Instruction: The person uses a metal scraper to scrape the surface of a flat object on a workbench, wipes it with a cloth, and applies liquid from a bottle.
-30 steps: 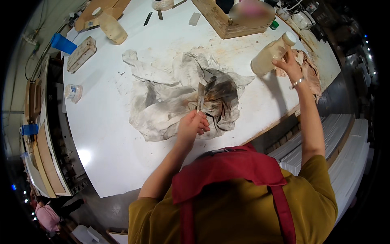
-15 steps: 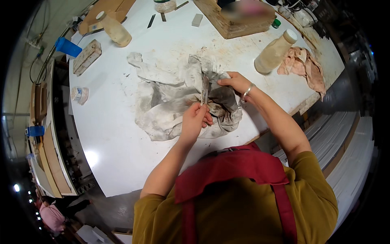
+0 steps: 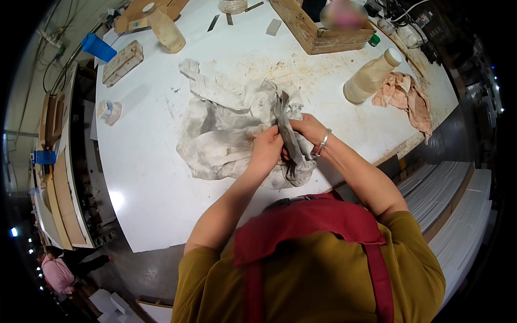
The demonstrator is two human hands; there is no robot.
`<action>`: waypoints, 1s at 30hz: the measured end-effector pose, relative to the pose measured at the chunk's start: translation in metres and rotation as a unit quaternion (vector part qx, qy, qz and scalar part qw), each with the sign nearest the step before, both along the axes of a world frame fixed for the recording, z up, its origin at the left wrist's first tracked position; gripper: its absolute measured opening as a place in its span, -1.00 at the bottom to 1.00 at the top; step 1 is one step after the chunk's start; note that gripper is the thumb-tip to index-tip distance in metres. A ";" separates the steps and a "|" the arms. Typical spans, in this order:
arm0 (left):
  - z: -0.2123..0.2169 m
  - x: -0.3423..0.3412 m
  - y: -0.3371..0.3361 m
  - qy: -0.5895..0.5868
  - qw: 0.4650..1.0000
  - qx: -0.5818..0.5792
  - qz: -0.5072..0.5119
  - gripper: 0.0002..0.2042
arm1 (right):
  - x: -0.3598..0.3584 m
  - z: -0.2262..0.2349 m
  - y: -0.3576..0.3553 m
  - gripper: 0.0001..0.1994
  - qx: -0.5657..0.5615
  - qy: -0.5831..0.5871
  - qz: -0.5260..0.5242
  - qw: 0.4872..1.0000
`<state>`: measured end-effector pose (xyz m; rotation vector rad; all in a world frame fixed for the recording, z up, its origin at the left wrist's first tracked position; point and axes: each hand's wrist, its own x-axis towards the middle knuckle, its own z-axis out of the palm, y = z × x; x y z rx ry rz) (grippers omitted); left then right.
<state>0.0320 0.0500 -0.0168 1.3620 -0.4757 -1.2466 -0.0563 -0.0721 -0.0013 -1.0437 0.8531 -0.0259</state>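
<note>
A crumpled, grey-stained white rag lies spread on the white table in front of me. My left hand is closed on the lower end of a narrow flat metal blade, whose dark tip sticks up beyond the cloth. My right hand grips a dark, soiled fold of the rag, pressed up along the blade's right side. Most of the blade is hidden by the cloth and my fingers. Both hands are close together at the rag's right part.
Beyond the rag stand two cloudy bottles, one at the left and one at the right, near a pinkish rag. A wooden box stands at the back. A stained block, blue cup and small jar sit left.
My right hand has come in toward the left hand, bringing a dark fold of the rag up against the blade. The blade was largely exposed before and is now mostly covered.
</note>
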 end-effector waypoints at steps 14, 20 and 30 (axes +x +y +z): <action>0.001 -0.004 0.026 0.002 0.999 -0.004 0.043 -0.79 | 0.008 0.002 0.021 -0.82 0.064 -0.048 -0.073 0.994; 0.001 -0.006 0.018 -0.004 0.998 -0.001 0.065 -0.79 | 0.007 0.001 0.022 -0.83 0.054 -0.061 -0.082 0.993; 0.020 -0.019 0.078 -0.012 0.998 0.055 0.002 -0.76 | 0.000 -0.065 -0.024 -0.83 0.073 0.005 -0.172 0.982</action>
